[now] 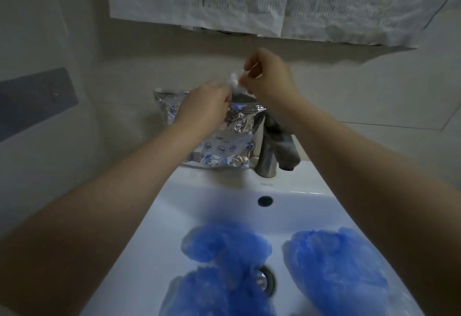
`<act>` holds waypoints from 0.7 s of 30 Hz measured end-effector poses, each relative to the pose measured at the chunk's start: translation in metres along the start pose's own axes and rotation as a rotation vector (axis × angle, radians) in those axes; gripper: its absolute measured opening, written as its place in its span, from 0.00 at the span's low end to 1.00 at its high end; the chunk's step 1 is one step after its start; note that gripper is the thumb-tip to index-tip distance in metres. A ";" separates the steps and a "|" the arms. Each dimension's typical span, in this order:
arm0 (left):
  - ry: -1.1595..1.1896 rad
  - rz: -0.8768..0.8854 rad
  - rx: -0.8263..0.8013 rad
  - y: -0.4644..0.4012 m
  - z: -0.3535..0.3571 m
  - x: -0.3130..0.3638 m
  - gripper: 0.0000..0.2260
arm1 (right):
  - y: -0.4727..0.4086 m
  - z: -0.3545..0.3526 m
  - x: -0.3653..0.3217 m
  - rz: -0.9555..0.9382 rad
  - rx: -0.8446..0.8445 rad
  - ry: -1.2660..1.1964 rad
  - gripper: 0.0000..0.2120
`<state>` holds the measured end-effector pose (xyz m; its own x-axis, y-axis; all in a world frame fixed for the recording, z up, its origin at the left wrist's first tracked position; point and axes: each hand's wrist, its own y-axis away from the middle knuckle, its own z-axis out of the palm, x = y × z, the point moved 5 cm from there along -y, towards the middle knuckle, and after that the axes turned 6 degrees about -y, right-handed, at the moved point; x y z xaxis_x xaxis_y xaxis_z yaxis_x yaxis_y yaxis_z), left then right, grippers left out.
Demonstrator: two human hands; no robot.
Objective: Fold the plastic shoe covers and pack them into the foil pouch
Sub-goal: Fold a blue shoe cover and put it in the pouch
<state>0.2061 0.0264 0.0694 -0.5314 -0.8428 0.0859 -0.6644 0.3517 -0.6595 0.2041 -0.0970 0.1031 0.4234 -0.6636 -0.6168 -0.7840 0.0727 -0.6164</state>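
At the far left of the sink's (174,191) back ledge, the 1 foil pouch (224,146) stands upright against the tiled wall, its long axis running up and down and its mouth pointing upward. Its printed front, with a "Date" line and small fish drawings, faces the person.

The left hand (204,106) is over the upper part of the pouch, fingers curled and gripping its top edge near the mouth. Just right of it and slightly higher, the right hand (267,73) has its fingers curled narrow, pinching a small crumpled bit of clear plastic (235,80) directly above the pouch mouth. The 2 hands nearly touch at that plastic; whether the left fingers also hold it cannot be told.

To the right of the pouch, on the same back ledge, stands 1 metal faucet (274,146), its spout angled toward the basin.

In the basin near the front edge lie 3 blue shoe covers, loose and crumpled. The first cover (224,243) sits left of the drain (264,280), the second cover (214,293) just in front of it toward the near left corner, and the third cover (336,266) lies right of the drain, its long axis running from the basin middle toward the near right corner.
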 end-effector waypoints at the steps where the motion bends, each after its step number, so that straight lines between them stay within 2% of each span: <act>1: 0.041 0.002 0.024 0.005 0.000 -0.001 0.06 | -0.001 0.006 0.000 -0.028 -0.040 0.037 0.07; 6: 0.151 0.050 0.020 0.026 0.009 -0.002 0.06 | 0.004 0.036 -0.003 -0.134 -0.497 0.450 0.05; 11: 0.224 0.082 0.046 0.036 0.014 0.004 0.05 | 0.012 0.056 -0.004 -0.150 -0.636 0.724 0.10; 14: 0.250 0.050 0.052 0.042 0.018 0.000 0.04 | 0.020 0.062 0.003 -0.086 -0.761 0.720 0.10; 16: 0.266 0.017 0.083 0.043 0.017 -0.003 0.04 | 0.016 0.055 -0.004 -0.130 -0.654 0.604 0.10; 19: 0.273 -0.119 0.046 0.033 0.023 -0.012 0.07 | 0.017 0.032 -0.022 -0.274 -0.330 0.442 0.13; 21: 0.272 -0.181 0.018 0.026 0.030 -0.015 0.09 | 0.032 0.020 -0.030 -0.355 -0.288 0.361 0.12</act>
<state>0.2120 0.0360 0.0285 -0.5280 -0.7503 0.3978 -0.7528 0.1968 -0.6282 0.1750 -0.0597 0.0919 0.5408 -0.8259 -0.1594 -0.7357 -0.3725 -0.5657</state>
